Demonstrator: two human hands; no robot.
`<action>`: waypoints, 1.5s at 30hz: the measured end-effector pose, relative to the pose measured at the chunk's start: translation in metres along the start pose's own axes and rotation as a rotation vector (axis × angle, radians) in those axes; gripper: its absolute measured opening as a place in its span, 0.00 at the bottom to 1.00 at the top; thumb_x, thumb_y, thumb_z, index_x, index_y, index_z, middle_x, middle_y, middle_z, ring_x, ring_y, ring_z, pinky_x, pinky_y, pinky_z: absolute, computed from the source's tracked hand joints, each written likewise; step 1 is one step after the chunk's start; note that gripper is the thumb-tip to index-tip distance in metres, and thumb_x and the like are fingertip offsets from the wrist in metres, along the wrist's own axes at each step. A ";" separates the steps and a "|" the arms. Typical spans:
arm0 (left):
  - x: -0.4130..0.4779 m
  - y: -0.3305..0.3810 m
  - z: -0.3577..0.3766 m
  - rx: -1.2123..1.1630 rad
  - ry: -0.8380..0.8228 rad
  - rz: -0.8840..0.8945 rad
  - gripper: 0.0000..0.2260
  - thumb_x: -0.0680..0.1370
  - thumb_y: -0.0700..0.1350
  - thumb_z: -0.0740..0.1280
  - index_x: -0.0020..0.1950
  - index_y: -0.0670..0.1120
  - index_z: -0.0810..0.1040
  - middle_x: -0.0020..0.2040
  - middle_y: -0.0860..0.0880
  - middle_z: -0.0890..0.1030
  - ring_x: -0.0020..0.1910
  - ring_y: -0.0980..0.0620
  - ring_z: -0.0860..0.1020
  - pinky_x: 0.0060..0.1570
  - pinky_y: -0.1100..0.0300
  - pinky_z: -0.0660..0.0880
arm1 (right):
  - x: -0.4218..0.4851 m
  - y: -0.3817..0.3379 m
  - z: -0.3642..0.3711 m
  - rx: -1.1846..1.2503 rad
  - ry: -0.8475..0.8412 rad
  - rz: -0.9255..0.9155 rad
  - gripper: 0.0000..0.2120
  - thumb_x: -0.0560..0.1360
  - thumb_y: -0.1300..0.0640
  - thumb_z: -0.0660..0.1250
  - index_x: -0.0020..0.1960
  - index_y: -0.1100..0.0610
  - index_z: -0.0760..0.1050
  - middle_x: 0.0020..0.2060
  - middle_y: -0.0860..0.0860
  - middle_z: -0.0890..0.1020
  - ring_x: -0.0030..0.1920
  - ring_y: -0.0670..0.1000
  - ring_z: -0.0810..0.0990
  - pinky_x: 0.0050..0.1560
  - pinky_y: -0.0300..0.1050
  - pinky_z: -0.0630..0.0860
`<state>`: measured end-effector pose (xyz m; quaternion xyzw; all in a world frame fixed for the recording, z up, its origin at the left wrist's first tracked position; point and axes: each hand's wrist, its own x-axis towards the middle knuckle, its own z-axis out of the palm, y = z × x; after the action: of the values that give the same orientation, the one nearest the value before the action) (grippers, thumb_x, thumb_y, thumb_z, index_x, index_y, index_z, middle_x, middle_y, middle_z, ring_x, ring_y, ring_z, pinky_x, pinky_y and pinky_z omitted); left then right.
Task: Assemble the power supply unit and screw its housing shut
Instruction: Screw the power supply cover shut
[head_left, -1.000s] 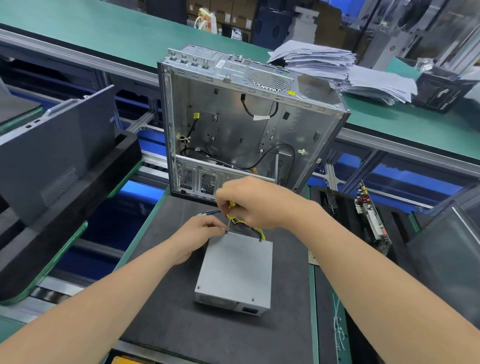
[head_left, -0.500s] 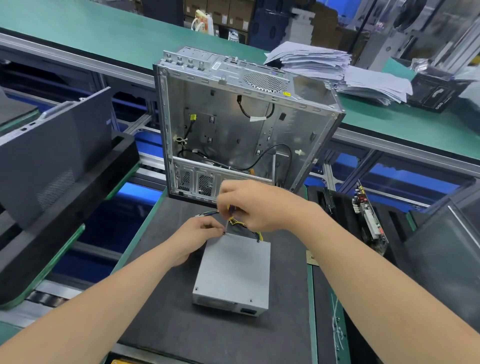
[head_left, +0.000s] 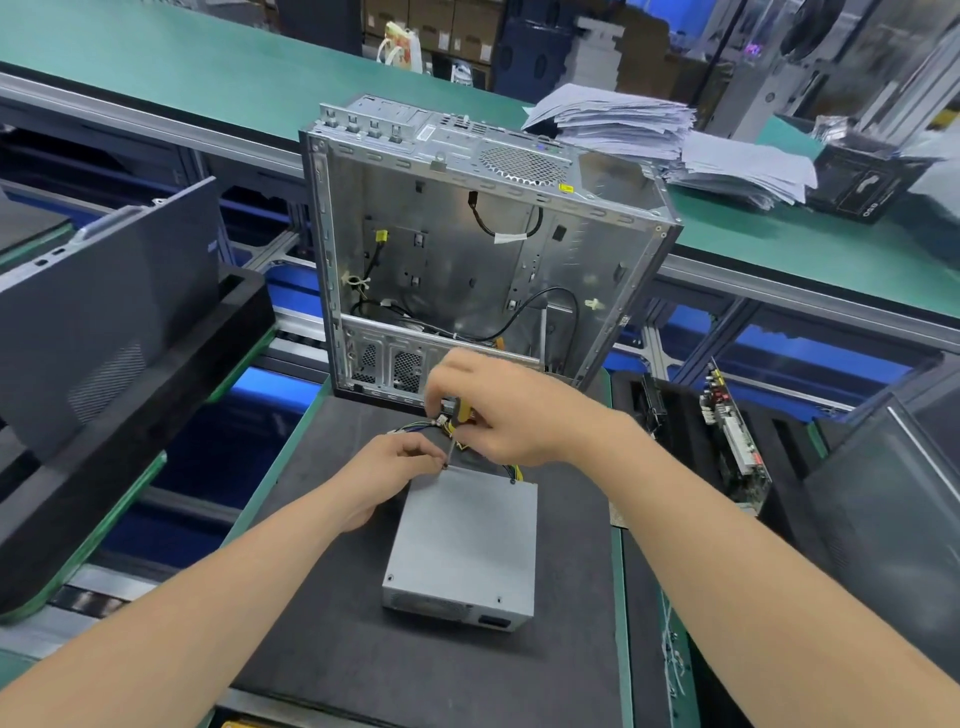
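Observation:
A grey metal power supply unit (head_left: 465, 540) lies flat on a dark mat (head_left: 332, 623), its coloured cables (head_left: 415, 428) trailing from the far end. My right hand (head_left: 514, 415) grips a small yellow-handled screwdriver (head_left: 457, 415), held upright with its tip at the unit's far left corner. My left hand (head_left: 395, 467) pinches at that same corner, fingertips touching the screwdriver tip; what they pinch is too small to tell. A screw head (head_left: 513, 481) shows at the far right corner.
An open, empty computer case (head_left: 467, 249) stands upright just behind the hands. A dark side panel (head_left: 104, 291) leans in a black foam tray at left. Circuit boards (head_left: 732, 436) sit in a tray at right. Stacked papers (head_left: 649, 130) lie on the green bench beyond.
My right hand has lifted slightly and its fingers have shifted on the screwdriver handle. The left hand and the unit stay where they were.

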<state>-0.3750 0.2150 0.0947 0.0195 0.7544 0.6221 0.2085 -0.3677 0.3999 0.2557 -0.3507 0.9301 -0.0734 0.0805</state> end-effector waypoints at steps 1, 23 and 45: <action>0.000 0.000 0.000 0.001 0.003 0.001 0.09 0.79 0.42 0.73 0.43 0.54 0.87 0.42 0.59 0.84 0.47 0.56 0.76 0.47 0.58 0.68 | 0.001 0.002 -0.002 -0.016 -0.048 -0.049 0.10 0.77 0.62 0.68 0.55 0.50 0.76 0.53 0.46 0.75 0.52 0.51 0.76 0.51 0.54 0.77; -0.002 0.003 0.004 -0.027 0.031 -0.019 0.10 0.79 0.41 0.73 0.42 0.55 0.88 0.42 0.60 0.85 0.47 0.58 0.78 0.48 0.61 0.70 | 0.012 -0.003 0.021 0.051 0.197 0.360 0.17 0.82 0.43 0.66 0.42 0.53 0.67 0.33 0.50 0.73 0.40 0.58 0.76 0.36 0.50 0.73; -0.005 0.014 0.003 0.289 0.087 0.033 0.07 0.78 0.46 0.72 0.43 0.56 0.86 0.42 0.58 0.85 0.46 0.59 0.80 0.46 0.61 0.72 | -0.004 -0.003 0.004 0.234 0.264 0.352 0.03 0.80 0.59 0.68 0.54 0.53 0.76 0.47 0.52 0.83 0.52 0.55 0.80 0.51 0.52 0.79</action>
<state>-0.3724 0.2196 0.1093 0.0348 0.8440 0.5105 0.1607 -0.3616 0.4001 0.2530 -0.1591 0.9645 -0.2107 0.0096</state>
